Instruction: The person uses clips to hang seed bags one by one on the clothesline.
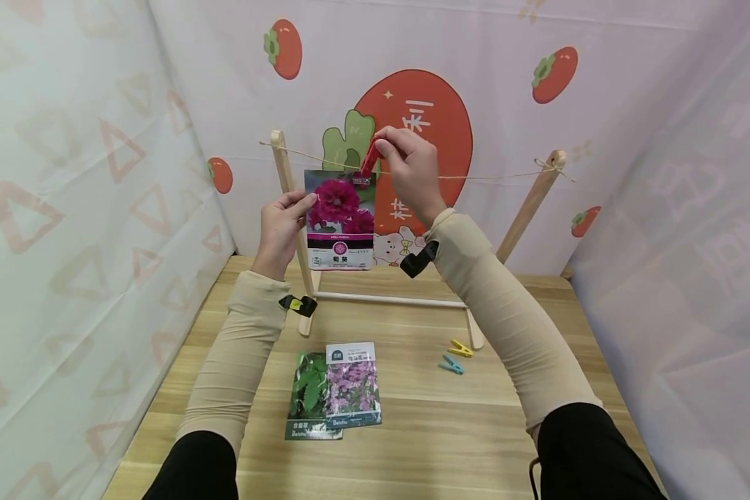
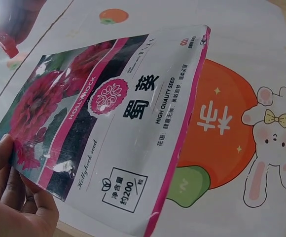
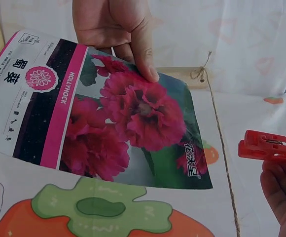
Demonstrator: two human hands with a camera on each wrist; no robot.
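Observation:
My left hand (image 1: pixel 280 228) pinches the left edge of a hollyhock seed packet (image 1: pixel 341 239), with the thumb over its front. The packet, printed with magenta flowers, hangs upright close to the twine line (image 1: pixel 484 177). Between the thumb and fingers of my right hand (image 1: pixel 416 170) is a red clothespin (image 1: pixel 369 157), near the packet's top right corner. In the right wrist view the clothespin (image 3: pixel 270 146) and the packet (image 3: pixel 133 118) are apart, with the twine (image 3: pixel 224 148) running between them. The left wrist view shows the packet's printed front (image 2: pixel 106 128) at a slant.
A wooden frame (image 1: pixel 533 201) carries the twine between two posts, with a white bar (image 1: pixel 387 299) low down. On the table lie a green-leaf seed packet (image 1: pixel 306 396), a pink-flower packet (image 1: pixel 353 389) overlapping it, a yellow clothespin (image 1: pixel 460 348) and a blue clothespin (image 1: pixel 452 364).

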